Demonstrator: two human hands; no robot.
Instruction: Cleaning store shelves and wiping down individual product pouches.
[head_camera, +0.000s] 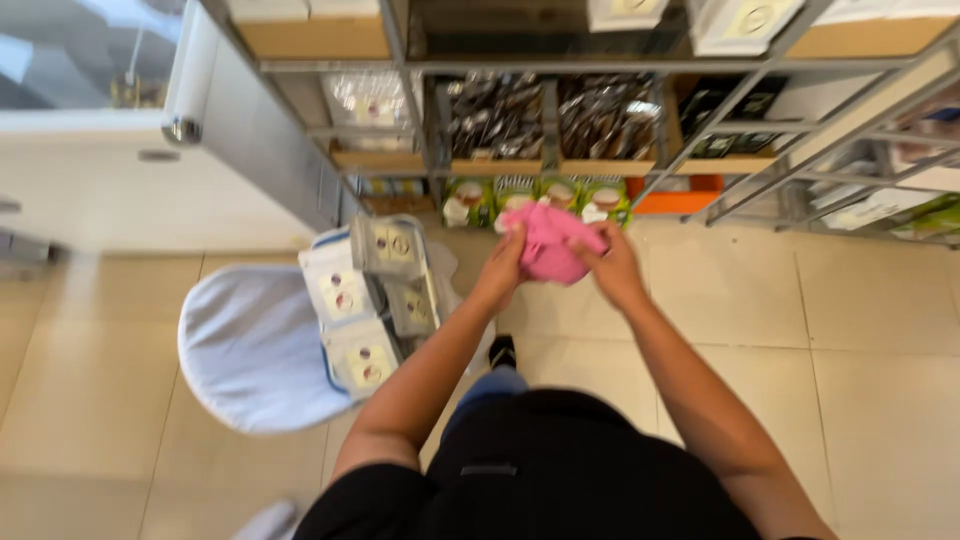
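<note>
Head view: both hands, the left hand and the right hand, pinch one pink cloth between them above the floor. Four white packets with round labels sit in a white bag. Green boxes line the lowest shelf.

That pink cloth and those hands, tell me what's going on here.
A person stands on a tiled floor facing metal shelving and holds a pink cloth bunched between both hands: the left hand grips its left side, the right hand its right. Beside the left arm, a white bag lies open on the floor with flat white packets stacked on it. Green boxes line the bottom shelf.
</note>
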